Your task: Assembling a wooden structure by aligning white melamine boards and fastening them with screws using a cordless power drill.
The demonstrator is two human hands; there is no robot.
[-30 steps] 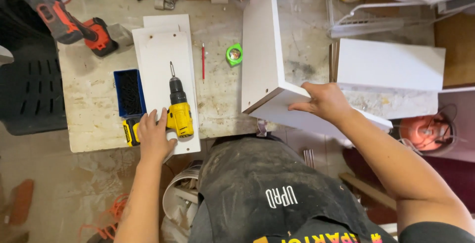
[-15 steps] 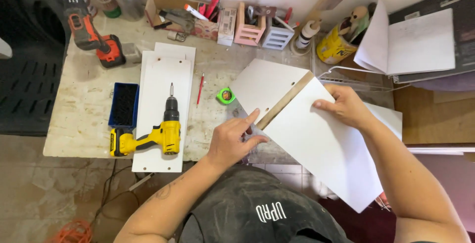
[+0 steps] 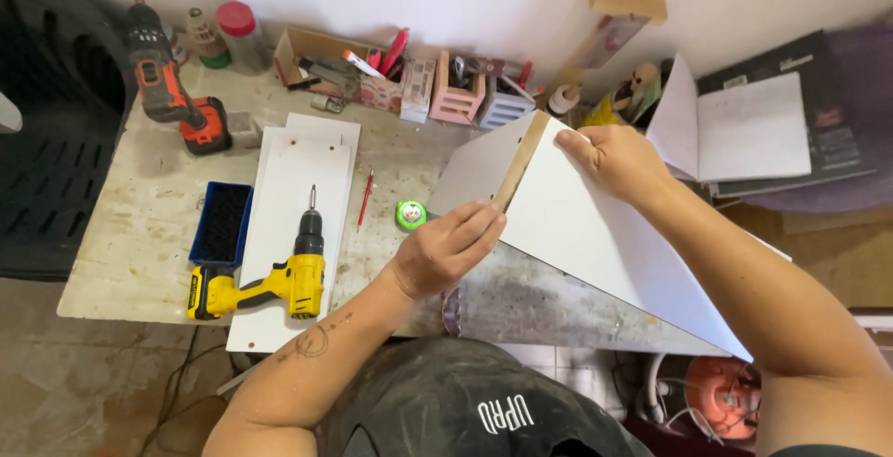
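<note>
Both hands (left hand [image 3: 448, 248], right hand [image 3: 614, 161]) on white panel [image 3: 595, 234]

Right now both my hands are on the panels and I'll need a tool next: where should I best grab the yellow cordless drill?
Probably by the yellow handle, coming from the near bench edge. The yellow cordless drill lies flat on the white board, bit pointing toward the wall and battery base pointing left, so the handle lies bare crosswise. The left hand is nearer.
</note>
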